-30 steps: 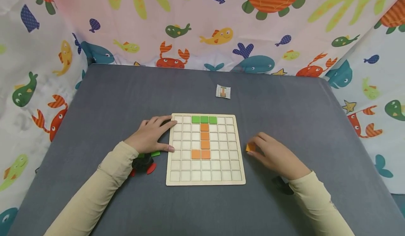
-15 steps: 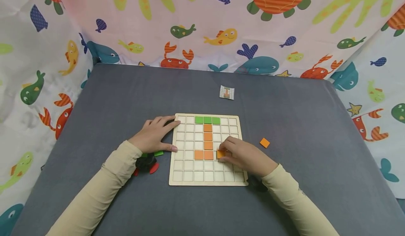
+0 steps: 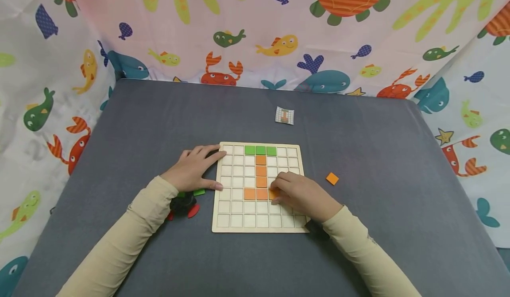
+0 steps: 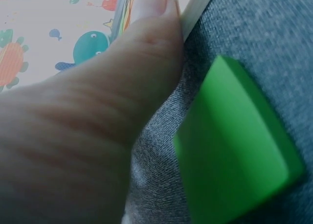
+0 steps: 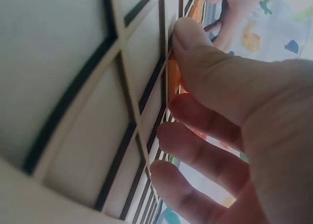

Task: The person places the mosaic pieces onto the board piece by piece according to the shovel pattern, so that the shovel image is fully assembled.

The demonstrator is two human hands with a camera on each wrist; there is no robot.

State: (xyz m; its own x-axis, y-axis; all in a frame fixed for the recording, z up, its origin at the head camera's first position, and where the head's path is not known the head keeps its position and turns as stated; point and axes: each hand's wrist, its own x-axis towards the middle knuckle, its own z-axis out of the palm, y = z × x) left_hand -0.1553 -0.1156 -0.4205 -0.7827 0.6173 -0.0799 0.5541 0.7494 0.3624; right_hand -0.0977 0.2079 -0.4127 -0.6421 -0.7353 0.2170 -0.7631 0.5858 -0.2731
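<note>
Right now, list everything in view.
Table: one, grey, centre.
Board: one, pale, on table.
Green squares: three, green, board's far row.
Orange squares: seven, orange, five inset, one pinched, one right of board.
Other pieces: count unclear, green and red, left of board.
Card: one, whitish, beyond board.
Cloth: count unclear, multicoloured, bordering table.
Gadget: at least one, black, left wrist.
Sleeves: two, cream, both arms.
Left hand: one, board's left edge.
Right hand: one, pinching square.

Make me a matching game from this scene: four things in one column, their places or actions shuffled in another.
1. Left hand
2. Right hand
3. Loose orange tile
4. Pattern card

A. Beyond the wooden grid board
B. Pinching an orange tile
C. On the grey table, right of the board
D. Touching the board's left edge

Pairs: 1-D; 2-B; 3-C; 4-A
</note>
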